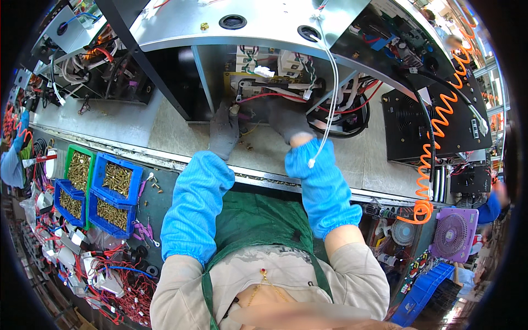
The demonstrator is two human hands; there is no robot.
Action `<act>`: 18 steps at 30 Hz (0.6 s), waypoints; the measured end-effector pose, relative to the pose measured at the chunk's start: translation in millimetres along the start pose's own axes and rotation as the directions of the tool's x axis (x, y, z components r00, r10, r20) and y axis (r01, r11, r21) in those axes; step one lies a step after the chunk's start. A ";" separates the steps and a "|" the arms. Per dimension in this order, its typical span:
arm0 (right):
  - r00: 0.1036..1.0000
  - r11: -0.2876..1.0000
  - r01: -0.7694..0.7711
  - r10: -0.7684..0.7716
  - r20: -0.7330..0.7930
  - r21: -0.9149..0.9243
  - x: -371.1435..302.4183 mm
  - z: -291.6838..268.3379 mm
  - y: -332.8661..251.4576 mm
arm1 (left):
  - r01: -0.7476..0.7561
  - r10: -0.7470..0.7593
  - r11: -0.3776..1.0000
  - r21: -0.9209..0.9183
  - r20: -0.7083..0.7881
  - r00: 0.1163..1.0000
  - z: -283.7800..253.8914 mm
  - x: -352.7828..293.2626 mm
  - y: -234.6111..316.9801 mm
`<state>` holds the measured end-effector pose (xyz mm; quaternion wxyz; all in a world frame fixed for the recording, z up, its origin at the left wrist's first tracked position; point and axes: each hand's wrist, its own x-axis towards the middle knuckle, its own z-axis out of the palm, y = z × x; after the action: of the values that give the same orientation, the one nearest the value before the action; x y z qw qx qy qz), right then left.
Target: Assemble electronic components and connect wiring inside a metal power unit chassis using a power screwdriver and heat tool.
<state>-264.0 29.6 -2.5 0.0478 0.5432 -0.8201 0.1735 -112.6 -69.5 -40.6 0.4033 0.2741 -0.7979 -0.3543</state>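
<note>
Both my hands wear grey gloves, with blue sleeve covers on the forearms, and reach into the low front opening of a metal cabinet (181,30). My left hand (224,132) is closed near the end of a red wire (269,94); what its fingers hold is too small to make out. My right hand (289,120) lies in shadow under the cables, its fingers hidden. Above the hands sit white blocks (290,63) with green-and-black twisted wires. A white cable (334,82) with a small plug hangs down in front of the right forearm.
Blue bins (132,214) and a green bin (73,151) of brass screws stand at left, near crimp tools (144,231) and tangled red wires (129,291). An orange coiled hose (434,132) hangs at right, before a black panel (401,129). A purple fan (452,235) stands lower right.
</note>
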 end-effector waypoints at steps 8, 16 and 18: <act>0.978 0.983 -0.169 0.158 -0.137 -0.075 -94.3 -30.0 -15.8 | 0.137 -0.123 0.975 -0.174 0.091 0.988 1.9 0.2 1.8; 0.991 0.991 -0.088 0.077 -0.110 -0.097 -76.0 11.9 -1.9 | 0.017 -0.014 0.999 -0.037 0.079 0.997 -4.3 2.9 6.8; 0.994 0.986 -0.059 0.044 -0.097 -0.158 -76.3 5.6 -0.4 | 0.062 -0.055 0.996 -0.056 0.125 0.991 -4.5 4.4 7.9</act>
<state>-232.1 94.3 -28.0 0.1251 0.5075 -0.8421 0.1333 -112.3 -69.5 -30.5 0.3506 0.2626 -0.8020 -0.4060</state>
